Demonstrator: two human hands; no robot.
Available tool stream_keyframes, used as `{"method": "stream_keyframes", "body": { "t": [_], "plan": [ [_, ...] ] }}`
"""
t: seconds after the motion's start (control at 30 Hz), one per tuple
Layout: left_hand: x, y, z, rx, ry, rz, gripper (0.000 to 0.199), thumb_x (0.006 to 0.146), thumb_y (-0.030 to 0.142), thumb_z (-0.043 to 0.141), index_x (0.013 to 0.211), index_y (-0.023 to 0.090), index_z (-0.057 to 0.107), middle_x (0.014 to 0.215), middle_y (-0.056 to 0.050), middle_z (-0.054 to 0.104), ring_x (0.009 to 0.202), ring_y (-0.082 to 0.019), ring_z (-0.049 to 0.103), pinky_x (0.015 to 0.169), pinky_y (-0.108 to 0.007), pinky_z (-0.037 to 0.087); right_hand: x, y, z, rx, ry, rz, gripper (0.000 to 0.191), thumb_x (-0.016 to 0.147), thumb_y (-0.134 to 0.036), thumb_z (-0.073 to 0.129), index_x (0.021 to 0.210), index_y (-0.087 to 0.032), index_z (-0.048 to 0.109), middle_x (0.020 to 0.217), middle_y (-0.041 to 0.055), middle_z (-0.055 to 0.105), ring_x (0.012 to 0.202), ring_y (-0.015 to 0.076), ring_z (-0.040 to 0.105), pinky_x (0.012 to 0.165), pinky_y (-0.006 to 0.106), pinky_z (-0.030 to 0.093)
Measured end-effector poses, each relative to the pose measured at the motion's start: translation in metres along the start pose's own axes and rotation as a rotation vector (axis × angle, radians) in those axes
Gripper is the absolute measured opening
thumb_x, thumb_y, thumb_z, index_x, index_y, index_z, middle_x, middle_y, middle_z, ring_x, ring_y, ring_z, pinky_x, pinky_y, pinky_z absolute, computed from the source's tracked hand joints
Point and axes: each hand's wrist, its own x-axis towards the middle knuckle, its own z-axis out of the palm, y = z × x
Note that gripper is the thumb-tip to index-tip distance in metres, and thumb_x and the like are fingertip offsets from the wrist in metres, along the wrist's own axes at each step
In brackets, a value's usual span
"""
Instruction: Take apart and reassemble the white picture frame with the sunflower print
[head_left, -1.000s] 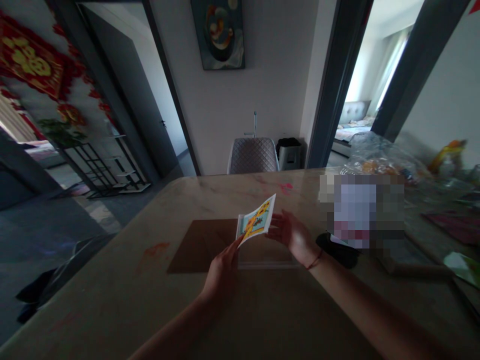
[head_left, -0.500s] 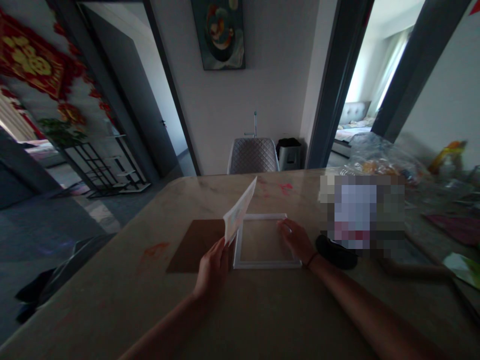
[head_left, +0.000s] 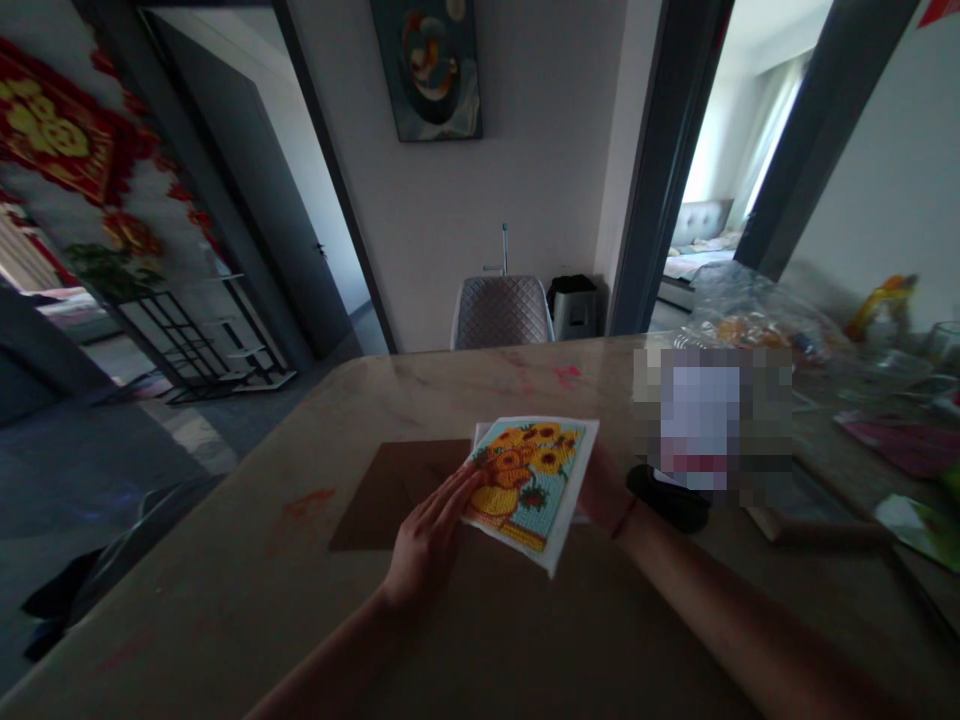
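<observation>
A sunflower picture [head_left: 529, 480] with a white border is tilted above a white frame [head_left: 480, 430], which it mostly covers. My left hand [head_left: 431, 525] holds the picture by its left edge, fingers stretched over it. Behind the picture's right edge is my right hand [head_left: 600, 490], its fingers hidden by the sheet. A brown board [head_left: 375, 500] lies flat on the table to the left, partly under the picture and my left hand.
The table [head_left: 247, 580] has orange and pink stains. At the right are a black object [head_left: 667, 500], a blurred-out item, a clear plastic bag [head_left: 757, 310] and a brown-edged frame [head_left: 817, 533]. A chair [head_left: 502, 312] stands beyond the far edge.
The picture has swung from nearly upright to face up, over the white frame, and its sunflower side now shows. My right hand's fingers have become hidden behind it. The view has shifted slightly.
</observation>
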Motion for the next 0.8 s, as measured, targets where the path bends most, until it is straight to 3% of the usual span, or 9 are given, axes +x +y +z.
{"method": "stream_keyframes", "body": {
  "t": [0.07, 0.13, 0.23, 0.3, 0.37, 0.47, 0.63, 0.8],
  "plan": [
    [0.0, -0.004, 0.0, 0.038, -0.008, 0.064, 0.049, 0.084, 0.009, 0.037, 0.132, 0.021, 0.038, 0.127, -0.008, 0.052, 0.119, -0.021, 0.046, 0.098, -0.037, 0.041, -0.004, -0.007, -0.001, 0.062, -0.108, 0.173, 0.064, 0.075, -0.07, 0.029, 0.09, -0.016, 0.061, 0.097, 0.0124, 0.067, 0.1, 0.0283, 0.058, 0.084, 0.046, 0.044],
    [0.0, -0.008, 0.0, 0.075, 0.0, 0.083, 0.049, 0.084, 0.01, 0.039, 0.131, 0.023, 0.038, 0.128, -0.008, 0.052, 0.123, -0.022, 0.041, 0.101, -0.043, 0.037, -0.008, -0.013, -0.005, 0.041, -0.129, 0.211, 0.063, 0.076, -0.067, 0.034, 0.097, -0.014, 0.059, 0.097, 0.0126, 0.067, 0.1, 0.0277, 0.059, 0.084, 0.045, 0.044],
    [0.001, -0.014, 0.002, 0.125, 0.048, -0.031, 0.051, 0.084, 0.017, 0.042, 0.134, 0.023, 0.033, 0.138, -0.01, 0.039, 0.128, -0.026, 0.033, 0.101, -0.05, 0.032, -0.009, -0.015, -0.011, -0.089, -0.104, 0.193, 0.034, 0.076, -0.038, 0.057, 0.103, -0.016, 0.057, 0.097, 0.0071, 0.068, 0.09, 0.0203, 0.063, 0.077, 0.032, 0.048],
    [0.001, -0.015, 0.003, 0.154, 0.098, -0.139, 0.056, 0.083, 0.02, 0.044, 0.137, 0.022, 0.026, 0.143, -0.012, 0.029, 0.13, -0.028, 0.027, 0.101, -0.051, 0.031, -0.008, -0.013, -0.01, -0.149, -0.082, 0.168, 0.035, 0.072, -0.022, 0.061, 0.106, -0.019, 0.056, 0.099, 0.0045, 0.067, 0.083, 0.0164, 0.065, 0.07, 0.027, 0.05],
    [0.0, -0.013, 0.003, 0.19, 0.131, -0.192, 0.062, 0.082, 0.019, 0.045, 0.139, 0.021, 0.02, 0.145, -0.012, 0.024, 0.131, -0.029, 0.024, 0.102, -0.051, 0.03, -0.006, -0.011, -0.007, -0.152, -0.045, 0.14, 0.038, 0.071, -0.017, 0.061, 0.108, -0.02, 0.055, 0.1, 0.0033, 0.067, 0.08, 0.015, 0.065, 0.066, 0.025, 0.05],
    [0.001, -0.007, 0.002, 0.25, 0.141, -0.13, 0.065, 0.081, 0.016, 0.048, 0.139, 0.023, 0.02, 0.146, -0.011, 0.021, 0.132, -0.028, 0.022, 0.103, -0.051, 0.027, -0.006, -0.009, 0.001, -0.118, 0.045, 0.104, 0.039, 0.07, -0.015, 0.059, 0.108, -0.022, 0.055, 0.098, 0.0014, 0.068, 0.081, 0.0153, 0.065, 0.067, 0.025, 0.051],
    [0.002, -0.002, -0.003, 0.222, 0.027, 0.126, 0.049, 0.083, 0.012, 0.043, 0.129, 0.029, 0.042, 0.131, -0.006, 0.048, 0.124, -0.023, 0.039, 0.101, -0.045, 0.032, -0.013, -0.012, 0.007, -0.087, -0.018, 0.087, 0.037, 0.069, -0.017, 0.06, 0.106, -0.022, 0.059, 0.098, 0.0009, 0.068, 0.086, 0.0164, 0.064, 0.072, 0.027, 0.05],
    [0.0, -0.011, -0.008, 0.076, 0.066, 0.144, 0.038, 0.088, 0.018, 0.037, 0.123, 0.027, 0.049, 0.126, -0.008, 0.054, 0.118, -0.021, 0.047, 0.094, -0.042, 0.04, -0.013, -0.017, 0.0, -0.121, -0.061, 0.023, 0.023, 0.073, -0.026, 0.057, 0.094, -0.019, 0.065, 0.087, 0.0021, 0.07, 0.082, 0.0173, 0.064, 0.072, 0.028, 0.048]
  ]
}}
